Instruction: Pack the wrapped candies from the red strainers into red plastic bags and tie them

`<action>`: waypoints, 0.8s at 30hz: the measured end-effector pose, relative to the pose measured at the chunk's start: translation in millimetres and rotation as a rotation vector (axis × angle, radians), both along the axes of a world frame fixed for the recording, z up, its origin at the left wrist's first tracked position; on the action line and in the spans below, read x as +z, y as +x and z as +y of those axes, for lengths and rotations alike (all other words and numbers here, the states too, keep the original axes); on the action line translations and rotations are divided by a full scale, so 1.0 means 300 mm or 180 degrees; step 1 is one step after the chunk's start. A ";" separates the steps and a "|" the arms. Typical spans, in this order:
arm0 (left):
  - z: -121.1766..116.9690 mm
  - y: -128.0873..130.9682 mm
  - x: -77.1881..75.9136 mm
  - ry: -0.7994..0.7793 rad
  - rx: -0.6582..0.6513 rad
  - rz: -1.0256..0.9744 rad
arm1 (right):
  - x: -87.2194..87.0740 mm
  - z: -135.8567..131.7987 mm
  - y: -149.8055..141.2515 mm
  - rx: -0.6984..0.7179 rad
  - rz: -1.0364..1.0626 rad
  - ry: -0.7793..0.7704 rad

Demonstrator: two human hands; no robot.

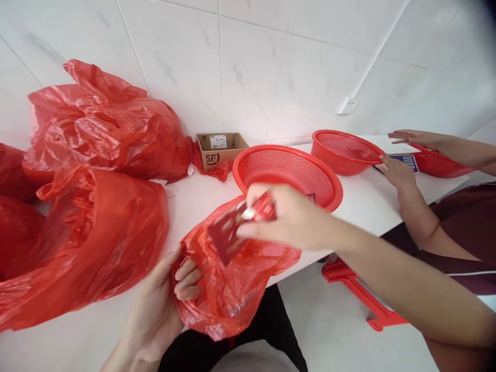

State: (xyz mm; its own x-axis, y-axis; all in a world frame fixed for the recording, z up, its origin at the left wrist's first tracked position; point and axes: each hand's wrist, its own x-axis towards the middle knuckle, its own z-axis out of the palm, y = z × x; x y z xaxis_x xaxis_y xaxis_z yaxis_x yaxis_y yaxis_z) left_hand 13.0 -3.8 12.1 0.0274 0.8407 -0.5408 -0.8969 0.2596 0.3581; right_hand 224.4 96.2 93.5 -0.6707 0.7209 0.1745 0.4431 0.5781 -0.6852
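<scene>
My left hand (163,302) grips the edge of a small red plastic bag (232,279) at the near edge of the white counter (194,201). Just above the bag's mouth, my right hand (289,214) is closed on a small red packet (238,227); motion blurs both. Right behind that hand stands a red mesh basket (289,173).
Large stuffed red plastic bags (89,206) fill the left of the counter. A small cardboard box (219,149) stands by the tiled wall. Another person's hands (399,173) rest at the right, near a second red basket (344,150), a red bowl (437,163) and a scale. A red stool (360,294) stands on the floor.
</scene>
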 end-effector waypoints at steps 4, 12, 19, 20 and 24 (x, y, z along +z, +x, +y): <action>-0.022 -0.006 0.020 -0.0191 0.0171 -0.0068 | -0.141 -0.020 -0.070 0.0000 -0.1468 0.0563; -0.092 -0.055 0.030 0.0211 0.0208 0.0325 | -0.160 0.064 -0.028 0.0005 -0.1446 -0.0028; -0.129 -0.046 0.007 0.0581 -0.0054 0.1765 | -0.041 0.160 0.093 -0.0566 0.0133 0.0134; -0.133 -0.044 0.001 0.0611 -0.0066 0.2126 | -0.043 0.207 0.131 -0.0840 -0.0084 0.0320; -0.149 -0.031 -0.014 0.0522 0.0025 0.3052 | -0.133 0.391 0.271 -0.1217 -0.2590 -0.0097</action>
State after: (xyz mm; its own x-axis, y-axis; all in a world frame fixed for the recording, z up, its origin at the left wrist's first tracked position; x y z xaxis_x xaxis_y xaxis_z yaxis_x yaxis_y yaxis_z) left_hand 3.6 -48.5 8.0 -0.3697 0.9059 -0.2067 -0.2069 0.1366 0.9688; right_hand 305.7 213.6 53.7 -0.2918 0.9168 -0.2727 0.9565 0.2783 -0.0880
